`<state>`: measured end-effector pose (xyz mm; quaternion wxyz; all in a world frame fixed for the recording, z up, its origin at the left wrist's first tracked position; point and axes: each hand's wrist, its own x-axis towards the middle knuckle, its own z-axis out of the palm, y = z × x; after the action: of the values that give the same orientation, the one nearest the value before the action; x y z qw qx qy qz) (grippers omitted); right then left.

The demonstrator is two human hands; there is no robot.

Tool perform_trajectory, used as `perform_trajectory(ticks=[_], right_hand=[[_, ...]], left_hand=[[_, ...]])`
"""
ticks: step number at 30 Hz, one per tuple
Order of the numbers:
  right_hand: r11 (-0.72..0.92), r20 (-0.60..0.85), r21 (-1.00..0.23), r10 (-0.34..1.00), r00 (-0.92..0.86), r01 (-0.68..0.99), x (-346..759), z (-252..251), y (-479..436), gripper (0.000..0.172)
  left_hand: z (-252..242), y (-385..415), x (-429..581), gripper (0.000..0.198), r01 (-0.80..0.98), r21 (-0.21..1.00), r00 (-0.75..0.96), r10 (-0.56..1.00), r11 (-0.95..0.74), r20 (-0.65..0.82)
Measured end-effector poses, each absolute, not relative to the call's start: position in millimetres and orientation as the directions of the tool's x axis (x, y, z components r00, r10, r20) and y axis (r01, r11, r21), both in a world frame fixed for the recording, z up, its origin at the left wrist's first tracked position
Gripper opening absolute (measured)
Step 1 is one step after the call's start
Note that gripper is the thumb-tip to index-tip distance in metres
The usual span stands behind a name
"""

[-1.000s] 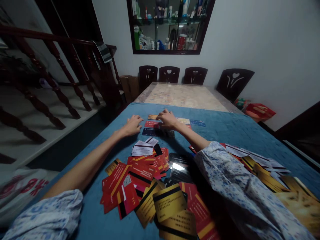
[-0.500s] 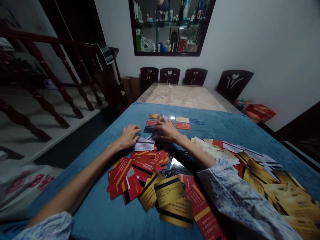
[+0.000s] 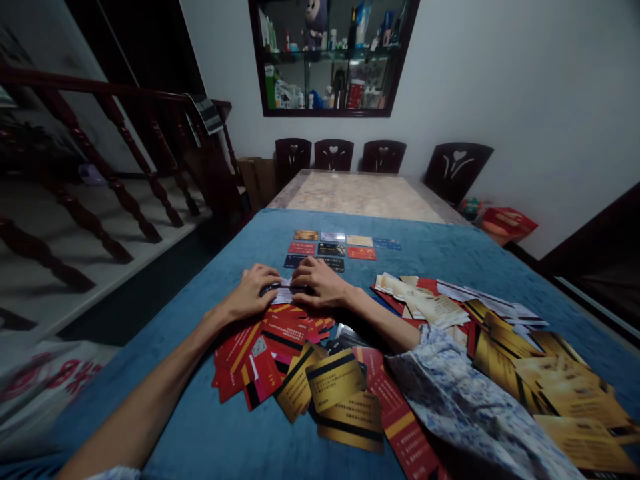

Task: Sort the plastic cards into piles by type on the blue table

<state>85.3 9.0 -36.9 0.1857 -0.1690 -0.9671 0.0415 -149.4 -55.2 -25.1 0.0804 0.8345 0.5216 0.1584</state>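
Note:
Between my two hands lies a small stack of white cards (image 3: 284, 292) with a dark stripe. My left hand (image 3: 254, 291) grips its left side with bent fingers and thumb. On the right side, the curled fingers of my right hand (image 3: 320, 283) hold the stack and cover part of it. Just beyond are neat rows of cards, among them a black card (image 3: 331, 250), a red card (image 3: 362, 254) and a gold card (image 3: 306, 235). Nearer to me spreads a loose heap of red cards (image 3: 285, 333) and gold cards (image 3: 336, 380), partly under my right forearm.
A second heap of gold cards (image 3: 505, 347), cream cards (image 3: 425, 300) and white cards (image 3: 493, 303) lies to the right on the blue cloth (image 3: 185, 400). Dark chairs (image 3: 334, 155) stand at the table's far end. At left are a railing (image 3: 125, 143) and a plastic bag (image 3: 45, 380).
My right hand has come back from the card rows, uncovering black cards there. Both hands have closed in on the white stack from either side. The view has shifted slightly.

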Motion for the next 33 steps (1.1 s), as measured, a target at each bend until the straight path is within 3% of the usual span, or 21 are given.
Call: perform_trajectory(ticks=[7,16,23,33], right_hand=[[0.957,0.351,-0.13,0.288,-0.891,0.258,88,-40,8,0.042],[0.961,0.409,-0.188,0.263,-0.874,0.201,87,-42,8,0.025],[0.96,0.422,-0.18,0.274,-0.864,0.216,88,-47,11,0.035],[0.98,0.458,-0.139,0.193,-0.868,0.144,86,-49,12,0.024]], left_hand=[[-31,-55,-155,0.037,0.822,0.274,0.467,0.866,-0.5,0.178],[-28,-60,-153,0.035,0.785,0.297,0.502,0.839,-0.544,0.209],[-25,-59,-157,0.035,0.77,0.276,0.543,0.818,-0.575,0.189],[-22,-64,-155,0.021,0.717,0.244,0.605,0.757,-0.653,0.247]])
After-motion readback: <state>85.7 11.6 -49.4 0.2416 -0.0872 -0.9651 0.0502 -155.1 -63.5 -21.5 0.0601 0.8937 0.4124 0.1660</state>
